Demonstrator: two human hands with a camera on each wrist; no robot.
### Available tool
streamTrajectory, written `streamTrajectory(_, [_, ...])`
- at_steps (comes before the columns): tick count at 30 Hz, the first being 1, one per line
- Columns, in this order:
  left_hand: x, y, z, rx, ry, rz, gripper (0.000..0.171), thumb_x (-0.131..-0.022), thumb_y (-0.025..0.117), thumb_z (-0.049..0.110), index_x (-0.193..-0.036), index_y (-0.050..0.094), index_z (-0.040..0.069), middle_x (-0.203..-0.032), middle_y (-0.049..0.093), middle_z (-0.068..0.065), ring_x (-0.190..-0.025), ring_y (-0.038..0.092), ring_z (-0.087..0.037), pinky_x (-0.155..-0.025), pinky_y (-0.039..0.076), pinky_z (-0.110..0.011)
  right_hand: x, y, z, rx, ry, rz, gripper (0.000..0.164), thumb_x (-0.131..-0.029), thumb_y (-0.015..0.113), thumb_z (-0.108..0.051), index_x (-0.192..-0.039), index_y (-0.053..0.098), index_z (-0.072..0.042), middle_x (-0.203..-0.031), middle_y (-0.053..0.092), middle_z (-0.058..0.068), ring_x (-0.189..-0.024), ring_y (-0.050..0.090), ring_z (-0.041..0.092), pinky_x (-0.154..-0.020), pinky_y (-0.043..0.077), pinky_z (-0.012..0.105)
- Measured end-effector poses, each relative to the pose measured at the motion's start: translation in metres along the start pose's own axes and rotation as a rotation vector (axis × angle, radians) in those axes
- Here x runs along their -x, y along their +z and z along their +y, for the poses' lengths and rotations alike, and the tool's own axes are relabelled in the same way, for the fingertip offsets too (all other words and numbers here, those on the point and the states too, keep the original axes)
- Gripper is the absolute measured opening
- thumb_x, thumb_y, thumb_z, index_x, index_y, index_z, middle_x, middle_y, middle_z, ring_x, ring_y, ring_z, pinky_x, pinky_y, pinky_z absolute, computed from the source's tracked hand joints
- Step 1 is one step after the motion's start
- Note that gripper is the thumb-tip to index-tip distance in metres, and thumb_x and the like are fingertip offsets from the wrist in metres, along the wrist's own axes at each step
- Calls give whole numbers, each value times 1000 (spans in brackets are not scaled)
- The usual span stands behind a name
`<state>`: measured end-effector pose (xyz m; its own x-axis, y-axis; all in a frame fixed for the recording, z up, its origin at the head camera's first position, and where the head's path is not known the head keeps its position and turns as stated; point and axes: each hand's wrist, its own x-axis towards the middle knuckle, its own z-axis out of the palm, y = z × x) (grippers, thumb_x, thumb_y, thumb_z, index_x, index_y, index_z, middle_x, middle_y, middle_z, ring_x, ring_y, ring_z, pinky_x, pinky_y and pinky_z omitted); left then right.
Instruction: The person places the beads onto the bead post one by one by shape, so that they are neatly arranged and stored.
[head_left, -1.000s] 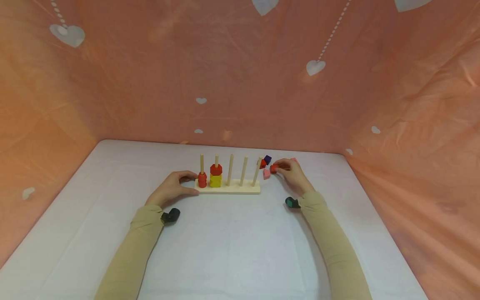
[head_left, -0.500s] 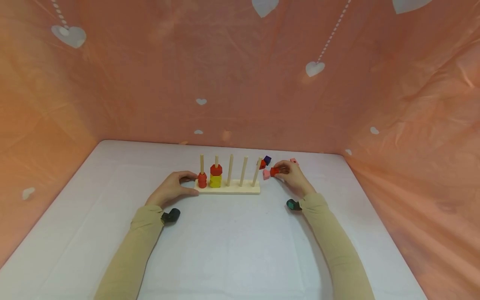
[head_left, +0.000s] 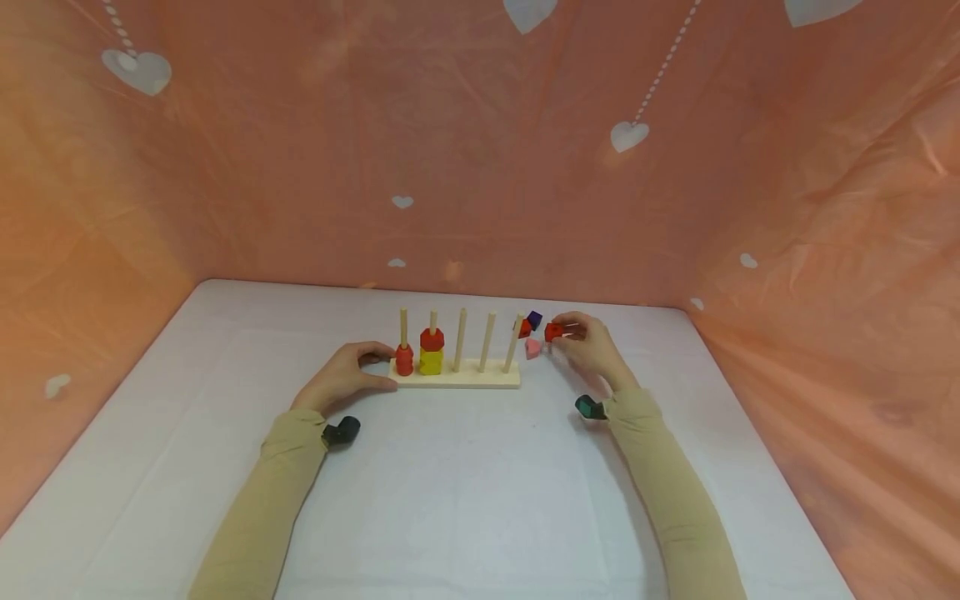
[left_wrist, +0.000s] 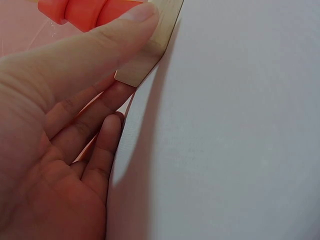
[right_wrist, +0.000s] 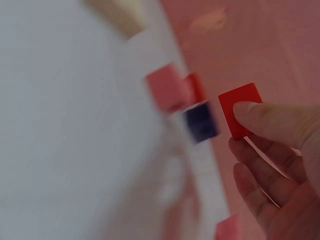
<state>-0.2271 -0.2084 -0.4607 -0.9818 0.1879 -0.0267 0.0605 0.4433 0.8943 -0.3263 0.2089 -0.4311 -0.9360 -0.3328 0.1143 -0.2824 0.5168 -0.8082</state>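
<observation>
My left hand (head_left: 341, 375) grips the left end of a wooden peg stand (head_left: 465, 382), its thumb (left_wrist: 110, 37) along the front edge and fingers behind. Red beads (head_left: 405, 362) sit on the leftmost peg. The second peg carries yellow beads (head_left: 431, 362) under a red one (head_left: 432, 339); the other three pegs are bare. Off the stand's right end, my right hand (head_left: 597, 346) pinches a red block (right_wrist: 239, 95) between thumb and fingers, raised over the table in the right wrist view.
Close to the stand's right end lie a pink block (head_left: 532, 348), a dark purple block (head_left: 535, 319) and another red block (head_left: 524, 330). A further pink block (right_wrist: 229, 230) shows low in the right wrist view. Pink cloth (head_left: 465, 167) hangs behind the white table (head_left: 465, 500).
The right hand has lifted the red block up from beside the pink block and shifted slightly right. The left hand and the stand stay in place.
</observation>
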Motion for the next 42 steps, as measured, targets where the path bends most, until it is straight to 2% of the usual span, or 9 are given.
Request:
streamTrajectory(6, [-1, 0, 0, 8, -6, -6, 60, -72, 85, 23, -124, 59, 5, -127, 56, -12, -122, 46, -29, -107, 33, -46, 6, -9, -36, -75, -115, 38, 38, -88, 69, -6, -123, 58, 0, -121, 58, 16, -108, 57, 31, -92, 49, 34])
streamTrajectory(13, [-1, 0, -1, 6, -8, -4, 60, -72, 85, 23, -124, 59, 5, -128, 55, -12, -122, 46, -29, -107, 33, -45, 19, -12, -100, -125, -317, 102, 35, -86, 68, 3, -119, 58, 9, -115, 60, 22, -103, 58, 33, -92, 49, 43])
streamTrajectory(18, [-1, -1, -2, 12, -8, -5, 61, -72, 85, 23, -124, 59, 5, -129, 55, -12, -122, 46, -30, -108, 33, -46, 22, -5, -131, -198, -388, 130, 33, -85, 68, 5, -116, 60, 9, -111, 62, 22, -98, 59, 30, -89, 51, 40])
streamTrajectory(23, [-2, 0, -4, 19, -17, -5, 62, -71, 86, 25, -123, 59, 6, -128, 55, -11, -122, 46, -29, -107, 33, -46, 25, 8, -156, -233, -429, 86, 33, -85, 68, 6, -116, 60, 8, -110, 62, 21, -95, 60, 32, -86, 52, 37])
streamTrajectory(28, [-2, 0, -4, 4, -22, 0, 64, -70, 87, 29, -123, 60, 7, -128, 55, -11, -122, 46, -29, -107, 33, -46, 26, 23, -171, -242, -499, 37, 33, -85, 67, 8, -117, 58, 10, -110, 60, 22, -97, 60, 34, -89, 50, 46])
streamTrajectory(34, [-1, 0, -2, 22, -16, 2, 61, -71, 86, 24, -122, 60, 6, -128, 56, -11, -122, 46, -29, -108, 32, -46, 24, 40, -178, -258, -555, -10, 32, -84, 66, 10, -114, 58, 12, -108, 60, 24, -99, 58, 34, -89, 47, 53])
streamTrajectory(42, [-2, 1, -3, 24, -10, 0, 59, -73, 85, 21, -124, 59, 5, -128, 56, -12, -122, 45, -29, -108, 32, -46, 21, 57, -173, -207, -552, -23, 30, -86, 64, 10, -115, 58, 13, -110, 58, 24, -103, 57, 33, -89, 48, 50])
